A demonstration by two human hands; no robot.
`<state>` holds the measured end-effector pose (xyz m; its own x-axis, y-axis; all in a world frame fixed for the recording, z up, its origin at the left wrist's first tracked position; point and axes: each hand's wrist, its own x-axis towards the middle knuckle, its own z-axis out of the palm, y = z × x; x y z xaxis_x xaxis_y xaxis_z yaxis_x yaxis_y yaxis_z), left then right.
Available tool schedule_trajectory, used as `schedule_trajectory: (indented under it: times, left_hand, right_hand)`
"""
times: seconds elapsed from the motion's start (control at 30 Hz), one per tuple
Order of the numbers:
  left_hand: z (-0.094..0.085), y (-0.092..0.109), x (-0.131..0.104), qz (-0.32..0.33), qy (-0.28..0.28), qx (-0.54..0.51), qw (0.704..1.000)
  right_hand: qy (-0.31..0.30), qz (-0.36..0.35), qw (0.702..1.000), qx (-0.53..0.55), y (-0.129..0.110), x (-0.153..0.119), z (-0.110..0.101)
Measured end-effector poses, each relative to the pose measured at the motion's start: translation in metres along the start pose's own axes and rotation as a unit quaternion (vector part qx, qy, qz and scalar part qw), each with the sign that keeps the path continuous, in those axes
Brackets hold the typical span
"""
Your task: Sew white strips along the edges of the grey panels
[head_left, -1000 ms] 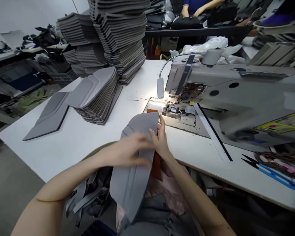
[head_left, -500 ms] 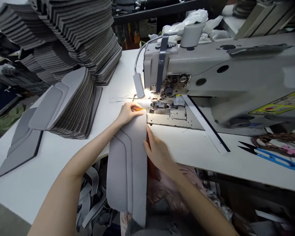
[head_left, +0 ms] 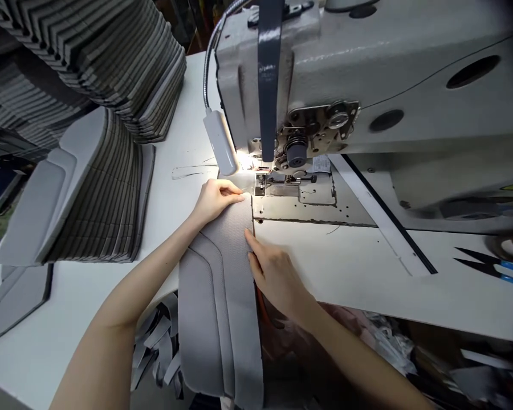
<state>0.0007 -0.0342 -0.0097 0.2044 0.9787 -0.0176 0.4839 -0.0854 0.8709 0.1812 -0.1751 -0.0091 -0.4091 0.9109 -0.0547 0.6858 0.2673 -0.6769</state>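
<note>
A long grey padded fabric panel with curved stitched lines hangs over the table's front edge. Its far end lies just short of the presser foot of a sewing machine. My left hand pinches that far end, thumb and fingers closed on the fabric. At the panel's right edge, my right hand grips with thumb and index finger, the other fingers curled and partly hidden. Below that hand, an orange-red strip shows along the panel's underside. A small lamp lights the needle area.
Stacked grey panels stand on the left, with taller stacks behind. To the right, a white strip with a black edge lies near blue-handled thread snips. Grey fabric scraps hang below the table.
The view has moved closer to the machine and tilted down. Orange that showed at my left fingertips is out of sight. Both hands stay on the panel.
</note>
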Motion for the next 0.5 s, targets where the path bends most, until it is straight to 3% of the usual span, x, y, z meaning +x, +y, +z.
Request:
schedule_trajectory:
  times: [0.27, 0.5]
  left_hand:
    - [0.009, 0.000, 0.019, -0.040, -0.024, -0.040, 0.998]
    - [0.026, -0.003, 0.042, -0.074, 0.016, -0.090, 0.993]
  right_hand:
    - [0.041, -0.010, 0.998, 0.037, 0.007, 0.007, 0.000]
    - [0.080, 0.013, 0.996, 0.042, 0.013, 0.015, -0.008]
